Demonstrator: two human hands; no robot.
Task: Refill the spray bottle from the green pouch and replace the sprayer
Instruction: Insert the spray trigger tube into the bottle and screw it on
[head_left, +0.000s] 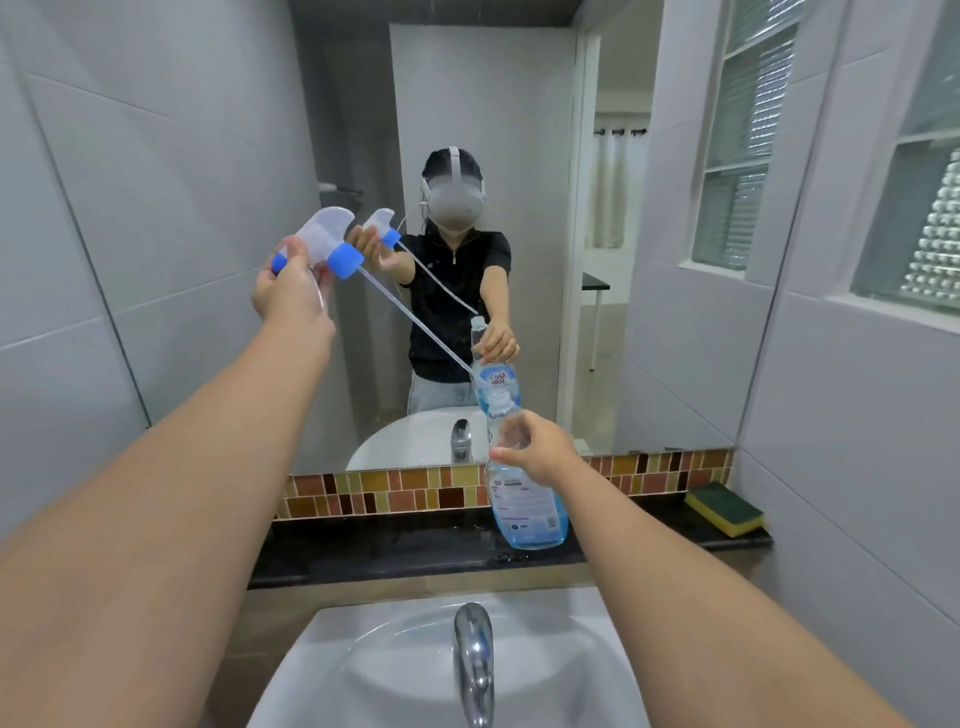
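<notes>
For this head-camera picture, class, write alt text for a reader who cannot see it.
A person's left hand holds a sprayer lifted off a bottle, its tube slanting toward the neck. The right hand grips the bottle on a dark ledge above a sink, facing a mirror.

Both forearms bare; mirror (467, 208) reflects black short-sleeved zip-neck top, grey trousers, white headset with cable.

Spray bottle (524, 499): back label carries fine print and blue panel, too small to read. Mirror reflection shows front label, reversed and blurred; brand illegible.
</notes>
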